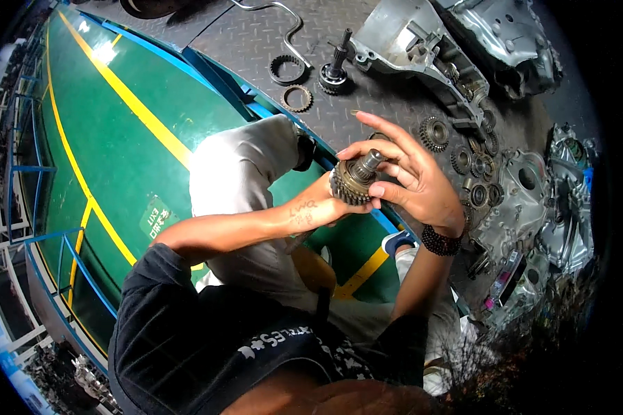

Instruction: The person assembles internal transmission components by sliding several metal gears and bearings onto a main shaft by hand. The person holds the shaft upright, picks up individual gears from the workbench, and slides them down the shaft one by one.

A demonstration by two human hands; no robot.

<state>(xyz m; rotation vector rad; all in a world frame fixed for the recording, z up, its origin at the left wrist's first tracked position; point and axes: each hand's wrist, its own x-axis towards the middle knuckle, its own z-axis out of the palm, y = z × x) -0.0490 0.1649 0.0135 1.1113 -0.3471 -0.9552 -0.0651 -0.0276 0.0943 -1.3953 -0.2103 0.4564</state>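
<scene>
A metal gear shaft (pixel 353 181) with toothed gears and a splined end is held over my lap, its end tilted up toward the right. My left hand (pixel 325 202) grips it from below and the left; most of those fingers are hidden behind the gears. From the right, my right hand (pixel 421 181) curls round the upper part. Its thumb presses near the gear's edge, while the index finger stretches out past the shaft. Ink marks show on my left wrist, and a dark beaded bracelet (pixel 441 241) circles the right one.
On the dark tread-plate bench (pixel 249 66) lie two toothed rings (pixel 297 98), an upright gear shaft (pixel 334 69) and a bent metal rod (pixel 289 34). Farther right are an open gearbox housing (pixel 422 55), several loose gears (pixel 434 133) and metal casings (pixel 516 180). A blue frame edges the bench.
</scene>
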